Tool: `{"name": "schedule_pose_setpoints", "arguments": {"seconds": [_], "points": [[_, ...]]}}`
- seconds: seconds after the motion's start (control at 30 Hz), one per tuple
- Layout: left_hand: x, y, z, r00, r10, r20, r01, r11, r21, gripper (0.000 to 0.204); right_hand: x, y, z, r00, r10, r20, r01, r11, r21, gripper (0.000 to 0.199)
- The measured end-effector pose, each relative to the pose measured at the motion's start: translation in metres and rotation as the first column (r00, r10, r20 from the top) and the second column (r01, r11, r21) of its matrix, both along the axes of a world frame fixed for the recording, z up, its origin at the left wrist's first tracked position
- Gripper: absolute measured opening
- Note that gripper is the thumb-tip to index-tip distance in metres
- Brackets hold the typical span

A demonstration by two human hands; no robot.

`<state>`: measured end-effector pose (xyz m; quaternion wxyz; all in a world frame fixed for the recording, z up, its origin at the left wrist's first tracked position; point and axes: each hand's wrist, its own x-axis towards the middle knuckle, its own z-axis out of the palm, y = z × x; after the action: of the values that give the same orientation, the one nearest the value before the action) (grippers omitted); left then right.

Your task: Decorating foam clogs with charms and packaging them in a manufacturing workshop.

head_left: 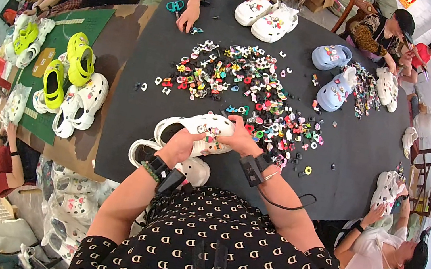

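Clearly a light, springy foam clog (196, 128), white, held over the near edge of the black table (362, 154). Left hand (182, 145) clamped around the heel end, right hand (238, 137) pinching the toe top among small charms (236, 80). Probably best gripped by the sides, being soft but not fragile.

Black short-sleeved top (217, 256) covered in repeating small white letter-like marks, rows curving with the lens; sleeve hems ending above the elbows, forearms bare. Left hand (182, 146): beaded bracelet of dark green round beads (147, 170) at the wrist, next to it a black strap carrying a small black boxy device (168, 179). Right hand (240, 140): matching black boxy device on a black strap (251, 169), thin silvery bangle (270, 175) just behind it. Thin black cable (295, 203) looping off the right wrist unit, back toward the torso.
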<state>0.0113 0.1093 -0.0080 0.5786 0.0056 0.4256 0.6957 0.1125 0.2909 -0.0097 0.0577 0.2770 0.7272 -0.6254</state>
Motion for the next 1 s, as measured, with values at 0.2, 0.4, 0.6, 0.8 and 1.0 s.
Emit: {"name": "schedule_pose_setpoints", "arguments": {"seconds": [0.2, 0.4, 0.6, 0.8, 1.0], "points": [[0.003, 0.002, 0.006, 0.999, -0.039, -0.014, 0.038, 0.998, -0.042, 0.036, 0.006, -0.001, -0.031, 0.991, -0.035, -0.13, 0.048, 0.994, 0.097, 0.084], [-0.006, 0.008, -0.002, 0.998, -0.03, -0.054, 0.029, 0.999, -0.022, 0.036, 0.0, 0.004, -0.03, 0.986, -0.055, -0.16, 0.062, 0.998, 0.034, 0.084], [-0.013, 0.001, 0.006, 0.983, 0.015, -0.18, -0.027, 0.998, -0.064, 0.033, -0.004, 0.002, -0.022, 0.986, 0.019, -0.167, 0.004, 0.99, 0.138, 0.084], [-0.012, -0.009, 0.023, 0.959, -0.025, -0.281, -0.052, 0.964, -0.262, 0.028, 0.02, -0.001, -0.014, 0.99, -0.082, -0.111, 0.092, 0.992, 0.09, 0.074], [-0.002, -0.04, 0.047, 0.935, 0.055, -0.35, -0.149, 0.958, -0.245, 0.047, 0.02, -0.011, -0.008, 0.992, 0.019, -0.127, -0.016, 1.0, 0.019, 0.072]]}}
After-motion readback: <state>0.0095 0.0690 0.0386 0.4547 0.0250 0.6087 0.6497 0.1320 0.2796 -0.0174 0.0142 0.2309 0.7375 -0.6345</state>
